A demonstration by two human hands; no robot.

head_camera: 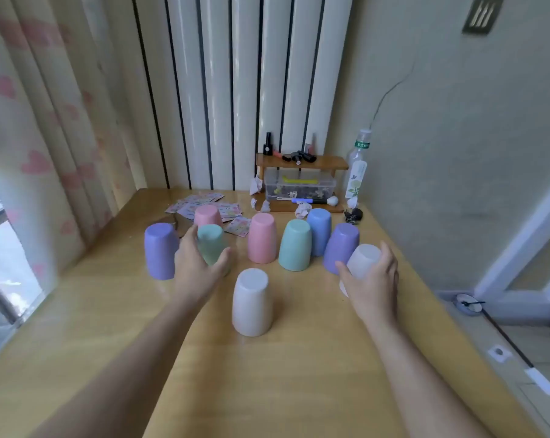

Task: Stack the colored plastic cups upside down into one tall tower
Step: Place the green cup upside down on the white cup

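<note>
Several plastic cups stand upside down on the wooden table [292, 374]. A white cup [252, 301] is nearest me in the middle. My left hand [198, 267] wraps around a green cup [210, 243], with a purple cup [160, 251] to its left and a pink cup [207, 215] behind. My right hand [373, 282] grips a second white cup [363, 259], which is tilted. Between the hands stand a pink cup [262, 238], a green cup [296, 245], a blue cup [319, 230] and a purple cup [340, 246].
Sticker sheets [204, 205] lie at the back left. A small wooden shelf [302, 162] with cosmetics, a clear box [299, 186], crumpled paper and a water bottle [357, 165] stand at the back right. A curtain hangs on the left; the wall is on the right.
</note>
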